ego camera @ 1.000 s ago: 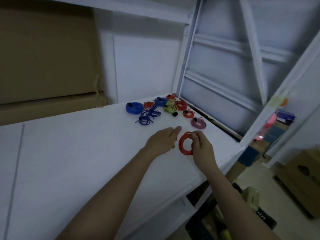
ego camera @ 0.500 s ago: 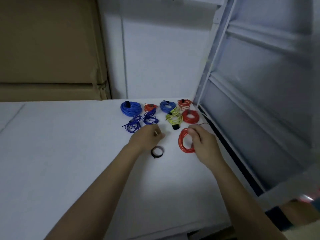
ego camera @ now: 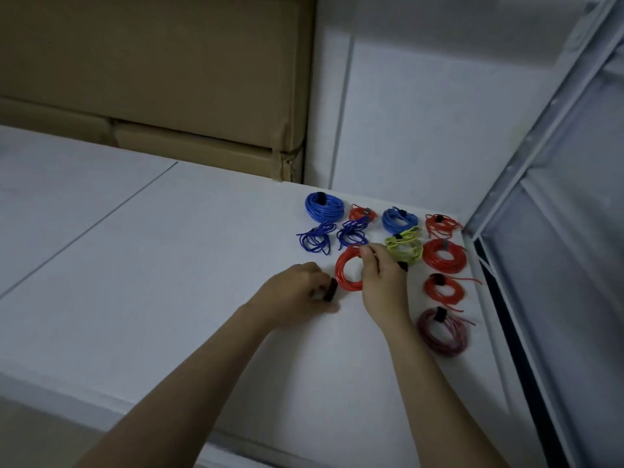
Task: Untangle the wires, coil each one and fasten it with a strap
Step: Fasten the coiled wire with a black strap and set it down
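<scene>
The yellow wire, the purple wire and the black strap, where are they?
yellow wire [ego camera: 405, 246], head view, middle of the bundle.
purple wire [ego camera: 442, 334], head view, left side of the coil.
black strap [ego camera: 331, 289], head view, part showing at the left hand's fingers.

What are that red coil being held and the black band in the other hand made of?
The red wire coil, held by the right hand, looks like plastic-coated wire: smooth, slightly glossy strands. The black strap, held by the left hand, looks matte, perhaps fabric hook-and-loop; it is too blurred to be sure.
</scene>
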A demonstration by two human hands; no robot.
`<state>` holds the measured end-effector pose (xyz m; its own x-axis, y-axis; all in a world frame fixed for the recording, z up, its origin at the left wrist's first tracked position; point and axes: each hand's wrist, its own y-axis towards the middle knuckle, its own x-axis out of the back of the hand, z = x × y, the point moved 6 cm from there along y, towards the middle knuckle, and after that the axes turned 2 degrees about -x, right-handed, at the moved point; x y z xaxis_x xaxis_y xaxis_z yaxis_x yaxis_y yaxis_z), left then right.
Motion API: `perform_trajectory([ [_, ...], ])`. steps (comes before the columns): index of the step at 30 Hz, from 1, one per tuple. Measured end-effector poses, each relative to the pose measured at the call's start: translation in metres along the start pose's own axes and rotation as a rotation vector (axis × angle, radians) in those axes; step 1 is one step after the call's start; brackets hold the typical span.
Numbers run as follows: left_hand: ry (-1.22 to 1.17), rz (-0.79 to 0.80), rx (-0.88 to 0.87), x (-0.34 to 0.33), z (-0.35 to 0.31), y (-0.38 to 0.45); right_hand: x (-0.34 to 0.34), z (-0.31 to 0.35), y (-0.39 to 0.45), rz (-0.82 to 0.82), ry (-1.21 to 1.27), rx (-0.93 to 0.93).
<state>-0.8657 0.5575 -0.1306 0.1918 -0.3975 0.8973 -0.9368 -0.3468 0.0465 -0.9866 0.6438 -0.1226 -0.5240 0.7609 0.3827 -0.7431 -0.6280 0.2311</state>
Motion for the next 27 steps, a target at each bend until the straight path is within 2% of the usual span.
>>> perform_trajectory([
  [5,-0.127,-0.119,-0.011,0.004,0.002,0.008,-0.008,-0.011,0.001,0.027,0.167,-0.061],
  [10,-0.171,-0.008,-0.074,0.006,0.003,0.031,-0.006,-0.011,0.009,-0.034,0.174,-0.029],
  [15,-0.185,0.076,-0.151,-0.005,0.008,0.048,-0.008,-0.01,0.012,0.02,0.128,0.039],
  [20,-0.595,-0.097,-0.102,0.001,0.02,0.046,-0.006,-0.013,0.013,0.041,0.209,0.002],
  [25,-1.04,-0.148,-0.079,0.004,0.023,0.043,-0.003,-0.014,0.012,-0.009,0.34,-0.026],
  [27,-1.146,-0.184,-0.033,0.005,0.026,0.041,0.001,-0.013,0.012,-0.044,0.355,-0.01],
])
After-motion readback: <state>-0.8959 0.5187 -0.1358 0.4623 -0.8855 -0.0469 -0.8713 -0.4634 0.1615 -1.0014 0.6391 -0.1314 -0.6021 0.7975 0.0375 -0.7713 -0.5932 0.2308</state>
